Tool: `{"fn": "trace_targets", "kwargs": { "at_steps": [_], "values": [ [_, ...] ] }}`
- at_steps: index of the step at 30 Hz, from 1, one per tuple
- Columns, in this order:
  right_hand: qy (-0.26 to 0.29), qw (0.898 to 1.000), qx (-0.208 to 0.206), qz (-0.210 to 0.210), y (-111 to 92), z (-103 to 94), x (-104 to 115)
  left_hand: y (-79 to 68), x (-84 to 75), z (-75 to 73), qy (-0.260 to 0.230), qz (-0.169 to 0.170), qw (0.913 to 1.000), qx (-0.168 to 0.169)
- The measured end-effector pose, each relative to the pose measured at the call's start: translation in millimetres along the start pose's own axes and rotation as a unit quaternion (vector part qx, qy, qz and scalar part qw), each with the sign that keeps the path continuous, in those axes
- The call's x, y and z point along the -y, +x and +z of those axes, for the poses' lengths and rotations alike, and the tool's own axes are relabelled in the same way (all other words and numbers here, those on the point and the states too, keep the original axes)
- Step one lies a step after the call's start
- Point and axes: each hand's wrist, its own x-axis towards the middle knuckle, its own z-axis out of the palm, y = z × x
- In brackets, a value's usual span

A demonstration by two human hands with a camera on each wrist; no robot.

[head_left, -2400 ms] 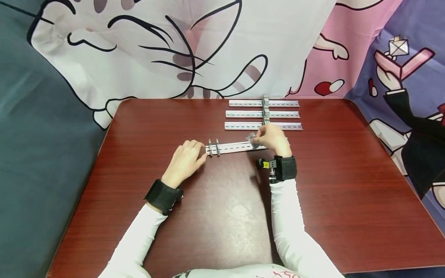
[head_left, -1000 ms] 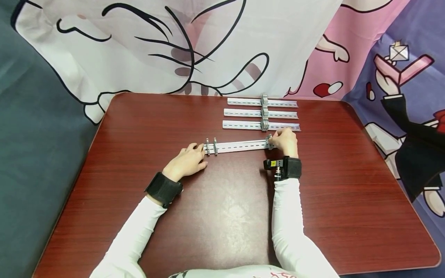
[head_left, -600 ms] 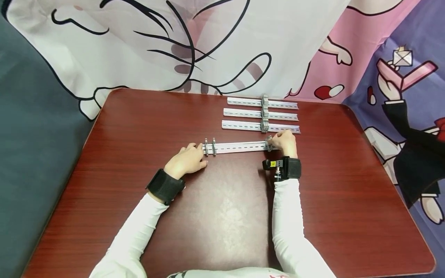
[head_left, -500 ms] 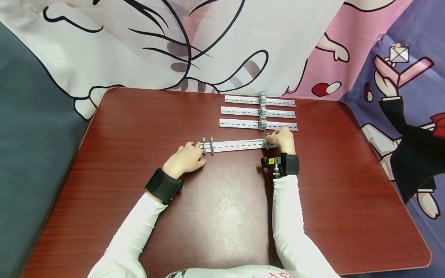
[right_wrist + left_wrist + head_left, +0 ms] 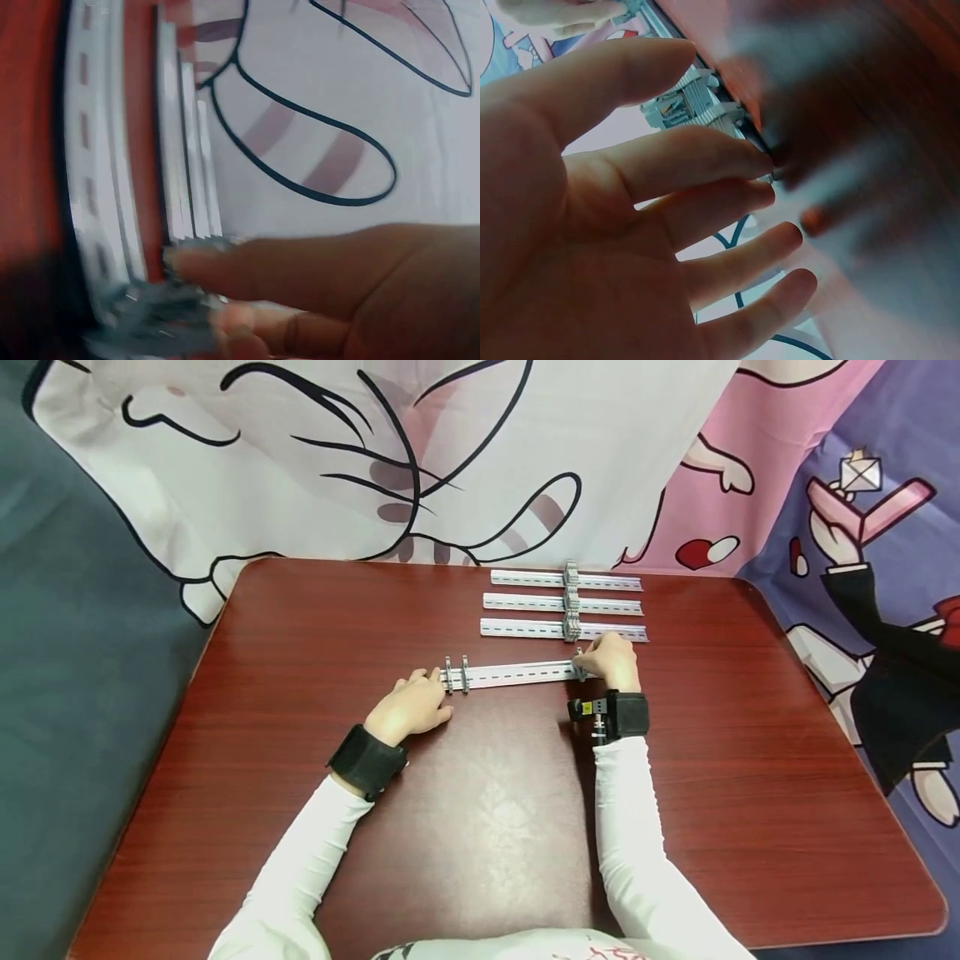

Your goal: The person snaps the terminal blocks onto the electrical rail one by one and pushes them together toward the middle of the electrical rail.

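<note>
A slotted metal DIN rail [image 5: 521,674] lies crosswise on the table. Near its left end, two grey terminal blocks [image 5: 465,674] stand a small gap apart. My left hand [image 5: 409,705] is at that end, its fingers spread and mostly straight; in the left wrist view the index fingertip [image 5: 757,159] lies by the rail's end. At the right end, my right hand [image 5: 613,662] pinches another grey terminal block [image 5: 157,322] between thumb and fingers on the rail. This block is blurred in the right wrist view, and the fingers partly cover it in the head view.
Behind the rail lie three more rails, the nearest [image 5: 517,627] close to my right hand. Each carries a cluster of grey blocks [image 5: 572,627] near its middle. A printed cloth [image 5: 450,460] hangs at the back edge of the brown table [image 5: 337,610].
My right hand has moved right along the rail with the terminal block, to the rail's right end. The left hand has flattened at the left end. Lately both hands barely move.
</note>
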Motion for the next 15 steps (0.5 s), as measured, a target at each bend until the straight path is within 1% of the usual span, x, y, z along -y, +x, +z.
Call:
{"fn": "trace_targets", "kwargs": {
  "at_steps": [2, 6, 10, 15],
  "values": [
    [0.005, 1.000, 0.009, -0.003, -2.8, -4.7, -1.8, 0.7, -2.0, 1.8, -0.001, -0.001, 1.0000, 0.003],
    [0.008, 1.000, 0.010, -0.010, -6.4, -12.4, -2.1, 0.2, -2.9, 1.3, -0.005, -0.004, 1.0000, -0.001],
    [0.019, 1.000, 0.003, -0.011, -7.0, -15.5, 0.2, -0.4, -0.7, -2.5, -0.007, -0.003, 1.0000, -0.006],
    [0.018, 1.000, -0.017, -0.016, -8.1, -16.0, -1.9, 2.2, -0.1, -3.9, -0.003, 0.003, 1.0000, -0.004]
  ]
}}
